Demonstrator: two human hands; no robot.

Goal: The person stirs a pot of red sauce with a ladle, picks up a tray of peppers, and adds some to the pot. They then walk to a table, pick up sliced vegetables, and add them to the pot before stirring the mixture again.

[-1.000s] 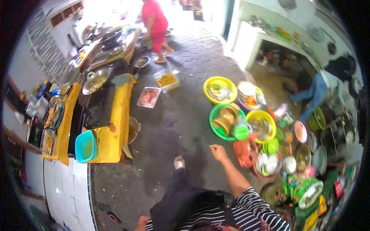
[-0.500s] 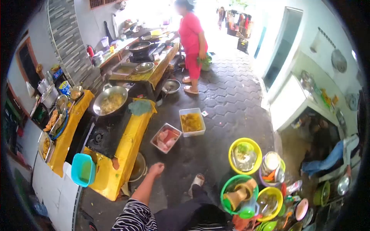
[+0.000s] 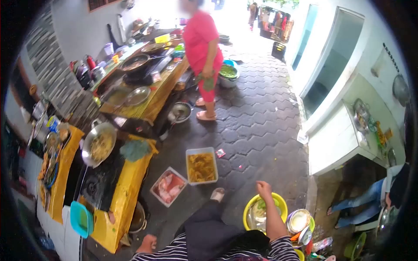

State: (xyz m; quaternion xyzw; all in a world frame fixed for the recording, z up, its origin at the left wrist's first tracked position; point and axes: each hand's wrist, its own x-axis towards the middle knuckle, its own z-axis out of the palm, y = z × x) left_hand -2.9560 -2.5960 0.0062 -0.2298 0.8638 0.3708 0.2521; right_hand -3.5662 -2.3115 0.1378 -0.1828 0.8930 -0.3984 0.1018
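Tray lies on floor, left of basin.

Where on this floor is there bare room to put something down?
The paving between the white tub, the person in red and the white counter lies bare. Crowded: the yellow-clothed table and the bowls beside the yellow basin.

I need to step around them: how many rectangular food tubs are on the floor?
2. The tub of yellow food lies ahead of the sandalled foot; the tub of pink pieces sits left of it, by the yellow table. Others may be hidden.
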